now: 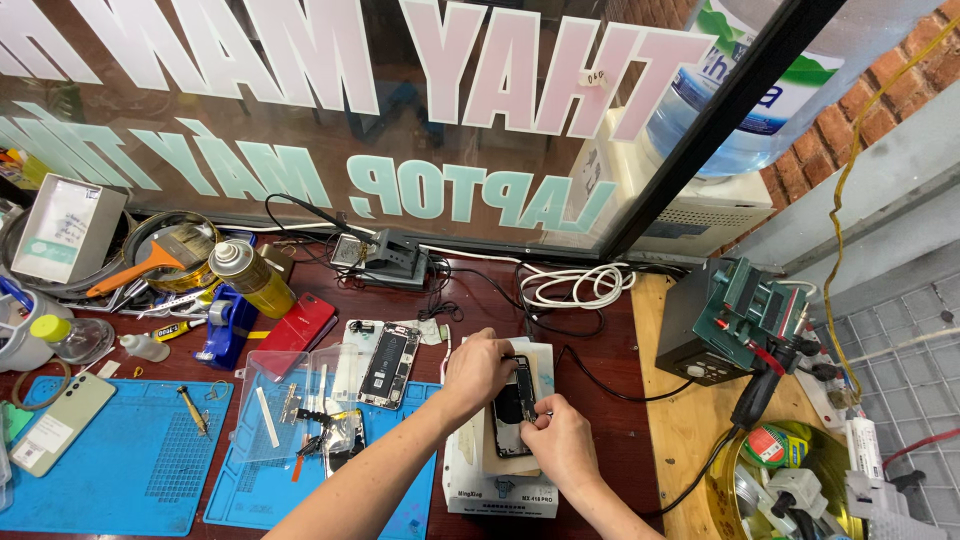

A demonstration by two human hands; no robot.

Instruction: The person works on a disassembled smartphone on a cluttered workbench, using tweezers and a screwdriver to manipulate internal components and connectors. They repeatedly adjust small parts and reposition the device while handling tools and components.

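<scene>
An opened black phone (510, 408) lies on a white box-shaped device (500, 492) on the dark red bench. My left hand (476, 370) reaches in from the lower left, and its fingers are closed on the phone's upper end, at a narrow black part (525, 385). My right hand (562, 442) comes from below. Its fingertips pinch the phone's lower right edge, and what lies under them is hidden. The two hands almost touch over the phone.
Left of the device, a second opened phone (388, 365) and clear plastic bags lie on a blue mat (120, 470). Farther left are a red phone (300, 322), a green phone (60, 420), a yellow spray can (250, 275) and a screwdriver (193, 408). A power unit (715, 320) and cables stand at the right.
</scene>
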